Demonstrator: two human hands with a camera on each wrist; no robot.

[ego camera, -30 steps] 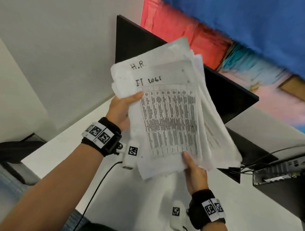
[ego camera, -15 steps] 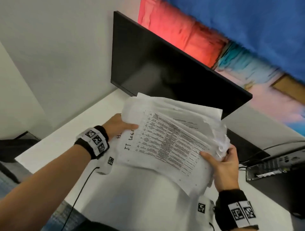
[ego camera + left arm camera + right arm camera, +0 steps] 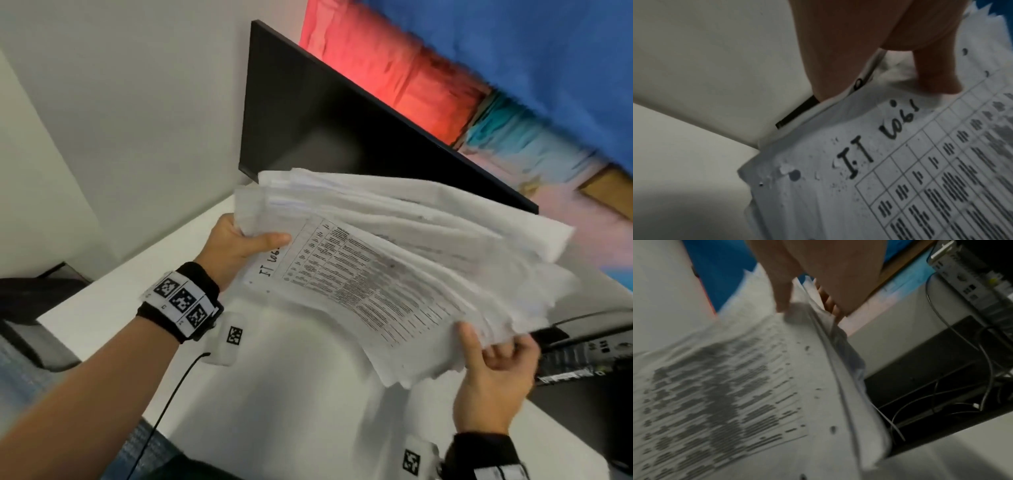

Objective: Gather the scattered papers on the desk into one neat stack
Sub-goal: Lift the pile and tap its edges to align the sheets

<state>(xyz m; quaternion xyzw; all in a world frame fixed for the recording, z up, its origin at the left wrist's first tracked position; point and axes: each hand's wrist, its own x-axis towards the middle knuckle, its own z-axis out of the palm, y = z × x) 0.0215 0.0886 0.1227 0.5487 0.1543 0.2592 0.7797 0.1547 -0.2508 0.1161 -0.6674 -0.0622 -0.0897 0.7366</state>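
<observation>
We are finding the right hand [image 3: 489,383] nearest us, pinching the near end of the papers [image 3: 394,270], thumb on top. The sheaf's long axis is running from that hand away to the left hand [image 3: 236,246], which is gripping the far end. Edges are fanning unevenly above the bench [image 3: 291,394]; squaring appears outstanding.

papers [image 3: 394,274] above desk [image 3: 291,394] (monitor [image 3: 325,120] behind).

White desk [image 3: 102,308], black monitor [image 3: 325,113], plain wall [image 3: 137,102].
</observation>
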